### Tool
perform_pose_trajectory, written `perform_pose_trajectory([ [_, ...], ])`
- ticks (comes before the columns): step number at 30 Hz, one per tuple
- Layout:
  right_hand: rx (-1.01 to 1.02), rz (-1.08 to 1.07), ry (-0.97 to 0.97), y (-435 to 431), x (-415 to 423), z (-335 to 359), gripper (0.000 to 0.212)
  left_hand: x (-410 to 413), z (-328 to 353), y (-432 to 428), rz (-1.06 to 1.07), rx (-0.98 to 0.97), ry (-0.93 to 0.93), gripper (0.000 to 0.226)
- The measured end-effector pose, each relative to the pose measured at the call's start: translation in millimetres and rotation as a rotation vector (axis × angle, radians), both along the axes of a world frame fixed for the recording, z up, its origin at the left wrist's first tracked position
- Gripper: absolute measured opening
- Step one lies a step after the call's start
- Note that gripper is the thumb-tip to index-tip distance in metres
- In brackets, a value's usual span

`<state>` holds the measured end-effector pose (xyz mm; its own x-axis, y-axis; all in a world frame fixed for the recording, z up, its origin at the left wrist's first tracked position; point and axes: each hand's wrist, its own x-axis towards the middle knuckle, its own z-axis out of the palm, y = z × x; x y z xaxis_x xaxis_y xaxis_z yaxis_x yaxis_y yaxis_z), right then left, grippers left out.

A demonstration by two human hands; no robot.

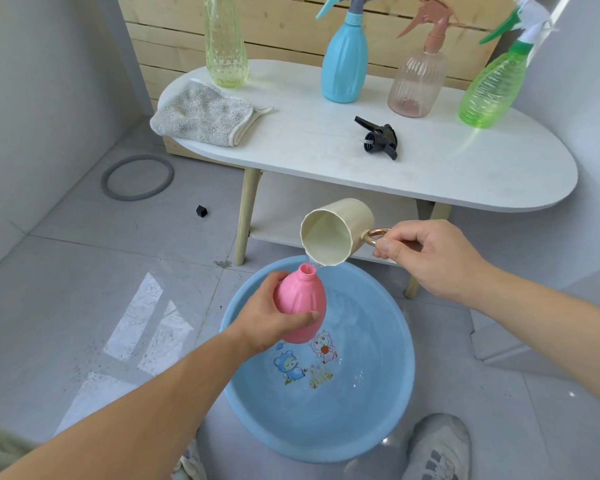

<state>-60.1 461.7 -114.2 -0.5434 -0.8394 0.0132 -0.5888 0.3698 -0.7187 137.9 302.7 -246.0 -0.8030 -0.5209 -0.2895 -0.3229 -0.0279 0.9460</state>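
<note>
My left hand (274, 315) grips a pink bottle (300, 303) with no cap, its open neck pointing up and tilted a little away from me, above a blue basin (406, 358) holding water. My right hand (430, 258) pinches the copper ring handle of a cream cup (336, 232). The cup is tipped on its side with its mouth toward me. A thin stream of water runs from its lower rim to the bottle's neck.
A white oval table (430, 161) behind the basin carries a grey cloth (201, 114), a black spray head (380, 136), and yellow-green (224, 43), blue (343, 60), pink-clear (418, 77) and green (492, 88) bottles. A grey ring (108, 178) and my shoes (437, 448) are on the tiled floor.
</note>
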Motion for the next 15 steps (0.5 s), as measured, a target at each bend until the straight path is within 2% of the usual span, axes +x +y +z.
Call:
perform_pose_trajectory([
  [15,-0.030,0.043,0.076,0.7,-3.0,-2.5,0.017,0.7,-4.9,-0.7,0.002,0.005,-0.020,0.082],
])
